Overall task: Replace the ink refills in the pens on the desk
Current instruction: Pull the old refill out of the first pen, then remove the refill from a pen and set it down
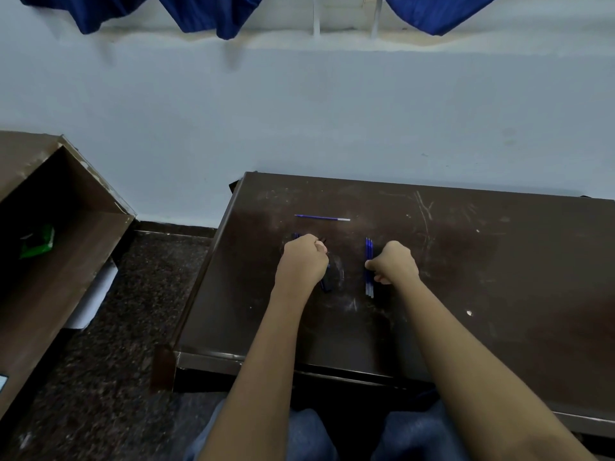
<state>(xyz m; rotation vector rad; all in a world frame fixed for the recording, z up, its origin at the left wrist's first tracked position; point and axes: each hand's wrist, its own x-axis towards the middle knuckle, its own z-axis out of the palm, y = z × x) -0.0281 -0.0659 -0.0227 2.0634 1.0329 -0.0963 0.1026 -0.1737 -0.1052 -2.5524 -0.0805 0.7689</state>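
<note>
On the desk (pixel 499 277), dark pens (pixel 326 281) are gripped in the curled left hand (pixel 304 261). One could be dropped and rolled off the near edge if several are handled at once. A single refill (pixel 322 217) is laid crosswise beyond. The refill bundle (pixel 369 251), its long axis running away from the person with pale ends nearest, is met by the curled right hand (pixel 396 262). Whether it is pinched cannot be told.

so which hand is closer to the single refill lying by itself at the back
Left. The left hand, curled round a pen, sits just on the near side of the lone refill; the right hand is farther off to the right, pinching the refill bundle.
</note>
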